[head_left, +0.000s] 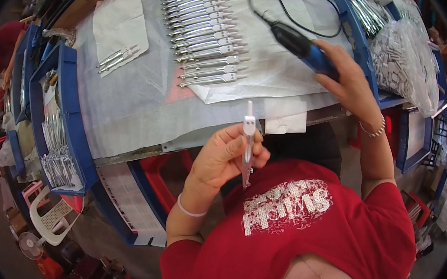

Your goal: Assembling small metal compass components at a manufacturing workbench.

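The left hand (225,158) pinches a metal compass (248,145) upright above the lap, off the counter (138,105). The right hand (349,85) wraps a blue power tool (301,47) — its cord (297,12) could snag, and the loosely pinched compass might slip.

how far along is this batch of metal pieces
Looks done: a long row of metal pieces lies lined up on the white sheet. In hand: the left hand holds one metal piece upright, while the right hand grips a blue power tool. Seemingly left: more pieces piled in the blue tray on the left.
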Available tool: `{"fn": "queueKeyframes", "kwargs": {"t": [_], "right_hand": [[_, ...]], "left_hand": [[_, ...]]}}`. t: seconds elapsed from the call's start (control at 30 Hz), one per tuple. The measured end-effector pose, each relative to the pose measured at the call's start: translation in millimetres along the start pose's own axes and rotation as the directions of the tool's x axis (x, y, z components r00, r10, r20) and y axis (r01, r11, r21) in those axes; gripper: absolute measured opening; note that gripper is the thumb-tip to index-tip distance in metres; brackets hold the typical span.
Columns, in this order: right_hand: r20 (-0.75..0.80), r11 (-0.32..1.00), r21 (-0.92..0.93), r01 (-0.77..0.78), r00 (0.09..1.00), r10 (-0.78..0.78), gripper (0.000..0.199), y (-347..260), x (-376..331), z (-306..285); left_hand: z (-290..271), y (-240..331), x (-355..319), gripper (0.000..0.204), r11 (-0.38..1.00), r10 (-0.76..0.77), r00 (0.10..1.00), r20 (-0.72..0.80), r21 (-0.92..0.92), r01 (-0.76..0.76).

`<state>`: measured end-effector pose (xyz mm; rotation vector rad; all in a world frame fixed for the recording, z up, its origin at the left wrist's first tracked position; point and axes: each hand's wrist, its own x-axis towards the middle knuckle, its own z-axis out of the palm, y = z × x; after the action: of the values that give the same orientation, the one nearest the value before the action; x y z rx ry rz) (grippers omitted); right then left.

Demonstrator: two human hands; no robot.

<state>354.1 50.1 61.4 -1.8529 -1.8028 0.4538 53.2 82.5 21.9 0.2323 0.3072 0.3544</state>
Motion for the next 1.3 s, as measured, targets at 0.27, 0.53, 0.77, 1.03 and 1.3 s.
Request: {"fn": "queueKeyframes", "kwargs": {"t": [0.27, 0.53, 0.77, 1.03, 1.3], "right_hand": [[0.322, -0.077, 0.946, -0.316, 0.942, 0.092, 0.094, -58.4, -12.6, -11.5], [0.474, -0.196, 0.849, -0.491, 0.871, -0.129, 0.066, -73.8, 6.5, 16.4], [0.38, -0.163, 0.911, -0.378, 0.925, -0.017, 0.071, -83.4, 18.5, 19.7], [0.065, -0.191, 0.98, -0.06, 0.998, 0.019, 0.064, -51.3, -0.1, -10.6], [0.051, -0.179, 0.982, -0.055, 0.998, -0.024, 0.061, -45.2, -10.4, -7.3]], "left_hand": [[37.3, -15.1, 5.1, 0.037, 0.976, -0.214, 0.975, -0.058, -0.057, 0.211], [57.7, 2.4, 0.1, 0.03, 0.874, -0.033, 0.981, -0.191, 0.471, 0.121], [61.3, 32.8, -5.0, 0.032, -0.503, 0.491, 0.762, 0.422, 0.852, -0.147], [26.7, 183.4, -7.8, 0.027, -0.618, 0.579, 0.709, 0.404, 0.784, 0.058], [-67.8, 330.6, 5.8, 0.011, -0.177, 0.499, 0.864, -0.064, 0.969, 0.174]]}}
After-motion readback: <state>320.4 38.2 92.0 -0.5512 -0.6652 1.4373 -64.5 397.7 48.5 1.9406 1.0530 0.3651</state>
